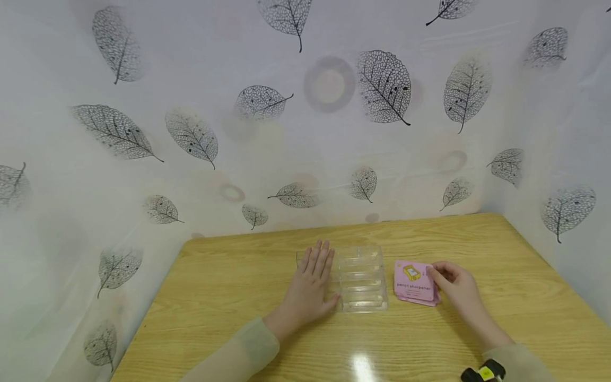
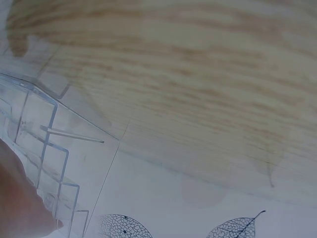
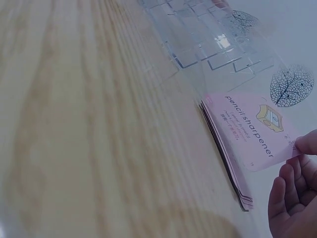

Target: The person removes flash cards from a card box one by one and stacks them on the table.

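A clear plastic tray (image 1: 361, 281) with stepped compartments lies on the wooden table. Along its left side rests my left hand (image 1: 307, 289), fingers straight and pointing away from me. Part of that hand shows in the left wrist view beside the tray's see-through steps (image 2: 54, 148). To the right of the tray is a small stack of pink cards (image 1: 420, 301). My right hand (image 1: 455, 286) pinches the right edge of the top card (image 1: 413, 281), which reads "pencil sharpener" and has a yellow sharpener drawn on it. In the right wrist view this card (image 3: 252, 129) tilts up from the stack.
The wooden table (image 1: 229, 297) runs back to a white curtain (image 1: 200, 69) printed with dark leaf skeletons, which also hangs along both sides. A black band with a yellow patch (image 1: 484, 371) sits by my right forearm at the bottom edge.
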Motion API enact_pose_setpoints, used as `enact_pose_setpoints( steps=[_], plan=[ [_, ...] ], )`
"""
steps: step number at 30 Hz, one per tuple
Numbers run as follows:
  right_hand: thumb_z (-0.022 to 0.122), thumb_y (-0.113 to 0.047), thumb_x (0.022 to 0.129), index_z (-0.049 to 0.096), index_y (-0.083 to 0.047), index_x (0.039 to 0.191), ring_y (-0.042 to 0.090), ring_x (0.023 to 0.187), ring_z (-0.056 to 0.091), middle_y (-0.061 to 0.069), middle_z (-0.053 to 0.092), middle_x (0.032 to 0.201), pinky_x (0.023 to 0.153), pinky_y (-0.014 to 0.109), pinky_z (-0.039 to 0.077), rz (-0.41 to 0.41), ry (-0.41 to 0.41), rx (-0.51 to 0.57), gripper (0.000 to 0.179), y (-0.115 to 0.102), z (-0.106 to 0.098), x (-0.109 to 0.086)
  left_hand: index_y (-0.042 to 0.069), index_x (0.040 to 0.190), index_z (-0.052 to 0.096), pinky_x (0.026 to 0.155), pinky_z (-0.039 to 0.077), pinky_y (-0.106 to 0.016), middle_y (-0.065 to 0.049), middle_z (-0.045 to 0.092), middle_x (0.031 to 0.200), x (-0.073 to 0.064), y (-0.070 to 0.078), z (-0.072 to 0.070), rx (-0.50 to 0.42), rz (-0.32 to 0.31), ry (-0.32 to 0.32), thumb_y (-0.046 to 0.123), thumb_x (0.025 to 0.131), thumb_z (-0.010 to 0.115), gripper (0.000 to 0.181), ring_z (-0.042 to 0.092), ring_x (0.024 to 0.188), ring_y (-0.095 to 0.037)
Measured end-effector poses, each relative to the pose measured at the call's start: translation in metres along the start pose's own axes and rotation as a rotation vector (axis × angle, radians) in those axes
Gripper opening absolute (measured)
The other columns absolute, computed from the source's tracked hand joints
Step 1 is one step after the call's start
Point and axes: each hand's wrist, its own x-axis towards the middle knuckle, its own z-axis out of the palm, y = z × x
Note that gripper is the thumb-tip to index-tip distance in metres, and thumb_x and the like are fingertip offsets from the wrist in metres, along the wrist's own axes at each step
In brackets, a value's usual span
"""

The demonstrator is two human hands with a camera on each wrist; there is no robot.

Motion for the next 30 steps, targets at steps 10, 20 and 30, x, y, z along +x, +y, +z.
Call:
enact_pose_setpoints(
  steps=[10,20,30],
  plan=[
    [0.067,-0.012,0.103,0.070,0.010,0.112,-0.003,0.074,0.055,0.008,0.072,0.092,0.062,0.017,0.049,0.002,0.018,-0.057,0.024,0.0031,0.0009,0.0019,0.000,0.169,0.015,0.136,0.021,-0.047,-0.023,0.007,0.178,0.0000,0.0002,-0.0007,0.000,0.000,-0.016,0.072,0.102,0.038,0.101,0.011,0.167,-0.037],
    [0.071,-0.016,0.102,0.070,0.010,0.117,-0.005,0.076,0.053,0.009,0.071,0.096,0.062,0.016,0.049,0.017,0.029,-0.073,0.029,0.0064,0.0000,0.0058,0.000,0.169,0.015,0.136,0.022,-0.047,-0.023,0.008,0.178,-0.0003,-0.0001,-0.0033,-0.013,-0.001,-0.020,0.072,0.102,0.038,0.101,0.011,0.167,-0.037],
    [0.073,-0.015,0.101,0.072,0.009,0.119,-0.003,0.076,0.053,0.015,0.073,0.100,0.063,0.015,0.048,0.025,0.028,-0.124,0.030,0.0066,0.0000,0.0095,0.000,0.169,0.016,0.136,0.023,-0.046,-0.022,0.016,0.177,-0.0003,0.0000,-0.0001,-0.008,-0.002,0.011,0.072,0.101,0.039,0.102,0.013,0.167,-0.037]
  ],
)
